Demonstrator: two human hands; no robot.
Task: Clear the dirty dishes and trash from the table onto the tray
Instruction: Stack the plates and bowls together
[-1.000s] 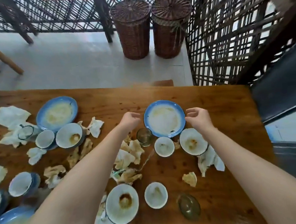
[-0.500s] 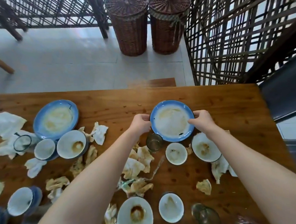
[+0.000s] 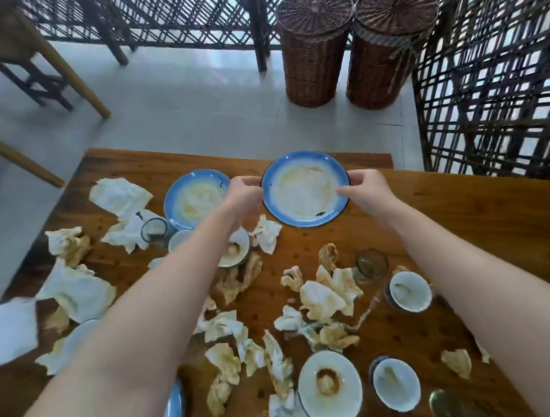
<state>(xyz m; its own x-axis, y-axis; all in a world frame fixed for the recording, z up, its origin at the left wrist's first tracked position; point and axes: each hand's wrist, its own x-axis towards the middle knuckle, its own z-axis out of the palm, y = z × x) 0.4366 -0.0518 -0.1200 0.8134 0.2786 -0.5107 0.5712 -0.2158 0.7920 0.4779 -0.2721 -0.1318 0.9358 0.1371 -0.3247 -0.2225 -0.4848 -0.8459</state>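
A dirty blue-rimmed plate (image 3: 304, 188) is lifted above the wooden table (image 3: 461, 222). My left hand (image 3: 244, 194) grips its left rim and my right hand (image 3: 367, 188) grips its right rim. A second blue-rimmed plate (image 3: 192, 199) lies on the table just left of it. Small white bowls (image 3: 410, 291) (image 3: 329, 388) (image 3: 396, 384) (image 3: 234, 251), glass cups (image 3: 369, 265) (image 3: 154, 230) and several crumpled stained napkins (image 3: 327, 293) are scattered over the table. No tray is in view.
Two lidded wicker baskets (image 3: 315, 48) (image 3: 383, 50) stand on the floor beyond the table, beside dark lattice screens (image 3: 491, 76). Wooden chair legs (image 3: 49, 67) stand at the far left. Another blue plate's edge (image 3: 175, 414) shows at the bottom.
Both hands closed on the blue-rimmed plate's rim and lifted it off the table, carrying it left toward the other blue plate. The camera view swung left.
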